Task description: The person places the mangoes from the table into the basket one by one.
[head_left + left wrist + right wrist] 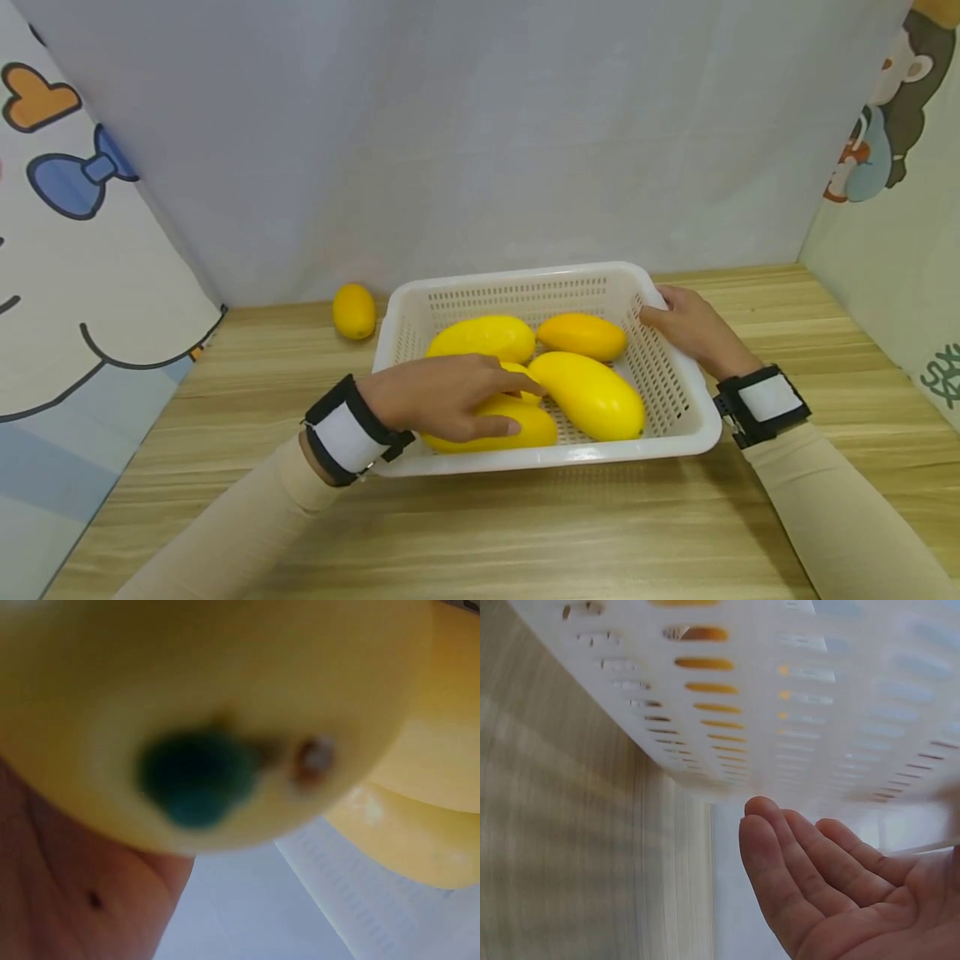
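A white plastic basket [547, 457] with slotted walls holds several smooth yellow mangoes, among them a large one [592, 396] and a smaller orange-yellow one [581, 335]. My left hand [442, 396] reaches over the basket's near left side and holds a yellow mango [534, 427], thumb along its top. Up close in the left wrist view, a mango's rounded end [225, 675] with a dark green stem spot [195, 776] lies beside the palm. My right hand [693, 329] grips the basket's right rim, thumb over the edge; its fingers [810, 862] extend along the outer wall.
A small orange-yellow mango [354, 312] rests on the wooden table [525, 533], left of the basket near the back. A pale grey cloth [487, 150] hangs behind. Panels printed with cartoons [82, 175] stand at left and right.
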`<action>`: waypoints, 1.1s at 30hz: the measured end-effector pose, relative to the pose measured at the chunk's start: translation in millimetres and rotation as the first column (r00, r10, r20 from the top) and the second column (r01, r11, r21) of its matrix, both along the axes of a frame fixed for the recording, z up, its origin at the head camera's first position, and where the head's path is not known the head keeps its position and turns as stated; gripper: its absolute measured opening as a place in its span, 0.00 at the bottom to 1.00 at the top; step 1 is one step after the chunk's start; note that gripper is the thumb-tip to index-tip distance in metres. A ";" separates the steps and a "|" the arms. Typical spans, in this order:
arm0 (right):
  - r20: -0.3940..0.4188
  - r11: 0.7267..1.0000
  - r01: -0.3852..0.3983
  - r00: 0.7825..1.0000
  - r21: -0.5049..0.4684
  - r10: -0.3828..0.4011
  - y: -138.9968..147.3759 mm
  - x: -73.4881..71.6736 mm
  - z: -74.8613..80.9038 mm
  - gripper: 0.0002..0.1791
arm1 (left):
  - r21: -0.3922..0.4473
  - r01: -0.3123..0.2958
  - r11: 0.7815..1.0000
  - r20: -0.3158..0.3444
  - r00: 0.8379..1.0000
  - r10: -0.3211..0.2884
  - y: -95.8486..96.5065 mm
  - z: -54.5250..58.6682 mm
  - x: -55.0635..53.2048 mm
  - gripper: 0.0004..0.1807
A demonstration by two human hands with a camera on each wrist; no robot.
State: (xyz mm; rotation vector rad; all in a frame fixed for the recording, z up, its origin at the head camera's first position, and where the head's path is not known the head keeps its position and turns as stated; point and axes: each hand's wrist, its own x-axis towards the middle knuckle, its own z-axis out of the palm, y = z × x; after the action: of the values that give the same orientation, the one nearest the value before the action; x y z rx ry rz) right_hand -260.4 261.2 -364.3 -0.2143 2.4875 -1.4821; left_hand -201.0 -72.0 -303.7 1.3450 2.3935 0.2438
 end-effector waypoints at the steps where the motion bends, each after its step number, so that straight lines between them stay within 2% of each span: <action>1: -0.002 1.000 0.000 1.000 0.002 0.000 -0.2 0.2 0.3 0.26 | -0.005 -0.002 1.000 -0.001 1.000 0.002 -0.1 0.0 -0.3 0.28; 22: 0.004 1.000 -0.003 1.000 0.003 0.003 -0.4 1.1 1.5 0.26 | -0.043 -0.037 0.998 0.034 0.999 0.039 -4.8 9.9 3.0 0.27; 33: 0.010 1.000 0.002 1.000 0.012 -0.002 0.4 -0.3 0.0 0.27 | -0.039 -0.034 0.999 0.038 0.999 0.036 -7.9 13.0 4.4 0.27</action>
State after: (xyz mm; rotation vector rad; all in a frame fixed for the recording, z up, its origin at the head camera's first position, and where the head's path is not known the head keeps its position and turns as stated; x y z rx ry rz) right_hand -260.7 261.6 -364.3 -0.2012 2.4891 -1.4645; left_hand -196.6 -79.9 -290.7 1.2708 2.3793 0.2304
